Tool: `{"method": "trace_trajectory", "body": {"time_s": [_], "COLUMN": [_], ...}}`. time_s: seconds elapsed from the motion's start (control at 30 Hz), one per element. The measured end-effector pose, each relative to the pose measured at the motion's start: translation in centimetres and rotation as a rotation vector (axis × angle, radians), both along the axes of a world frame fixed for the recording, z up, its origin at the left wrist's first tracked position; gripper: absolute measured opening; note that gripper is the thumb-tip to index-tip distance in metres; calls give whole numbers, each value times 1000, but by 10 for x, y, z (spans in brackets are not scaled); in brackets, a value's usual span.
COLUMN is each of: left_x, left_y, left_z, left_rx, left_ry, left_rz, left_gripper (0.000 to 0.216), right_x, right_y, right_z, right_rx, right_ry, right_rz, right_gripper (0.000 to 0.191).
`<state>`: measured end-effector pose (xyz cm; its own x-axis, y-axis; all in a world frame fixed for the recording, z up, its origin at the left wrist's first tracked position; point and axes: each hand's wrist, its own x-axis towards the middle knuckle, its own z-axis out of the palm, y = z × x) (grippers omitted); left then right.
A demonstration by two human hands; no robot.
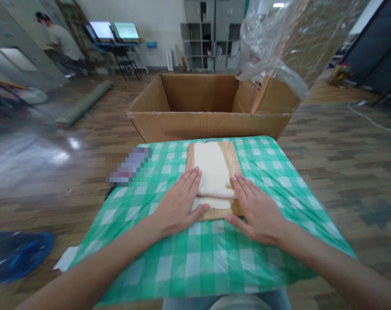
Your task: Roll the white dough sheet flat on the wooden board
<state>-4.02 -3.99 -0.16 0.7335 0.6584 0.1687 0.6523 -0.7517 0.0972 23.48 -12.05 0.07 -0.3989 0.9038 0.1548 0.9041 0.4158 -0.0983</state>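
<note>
A pale rolling pin (216, 193) lies crosswise on a sheet of rolled-out dough (211, 165), which is long and off-white. Beneath the dough is a wooden cutting board (234, 159) with a metal handle at its far end. My left hand (179, 202) lies flat over the pin's left end, fingers stretched forward and thumb apart. Over the right end, my right hand (258, 211) rests the same way, fingers extended and not wrapped round it. Both hands cover the pin's ends.
A green-and-white checked cloth (214, 258) covers the table. On its left edge lies a blurred-out phone-like object (130, 165). Beyond the table stands a large open cardboard box (208, 125) with clear plastic wrap (263, 43). A person (64, 41) sits at the far left.
</note>
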Motion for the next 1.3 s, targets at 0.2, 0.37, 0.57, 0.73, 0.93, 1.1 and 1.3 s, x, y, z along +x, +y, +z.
{"method": "trace_trajectory", "body": {"time_s": [0.2, 0.37, 0.57, 0.73, 0.93, 1.1, 1.3], "left_x": [42, 25, -1, 3, 6, 15, 15], "left_y": [83, 41, -77, -86, 25, 88, 18], "left_z": [4, -4, -8, -10, -11, -5, -6], "left_rx": [-99, -41, 46, 47, -13, -37, 57], "left_ry": [46, 0, -52, -41, 21, 69, 9], "left_rz": [190, 148, 166, 206, 292, 177, 260], "left_gripper": [81, 77, 94, 93, 74, 57, 69], "right_x": [14, 8, 14, 18, 0, -4, -4], "right_y": [90, 53, -12, 15, 107, 156, 94], "right_z": [5, -1, -1, 1, 1, 2, -5], "right_rx": [-31, 21, 68, 42, -49, 38, 31], "right_ry": [-26, -15, 37, 51, 0, -20, 41], "right_rz": [-114, -37, 197, 249, 134, 22, 15], "right_gripper": [90, 94, 103, 97, 89, 84, 93]}}
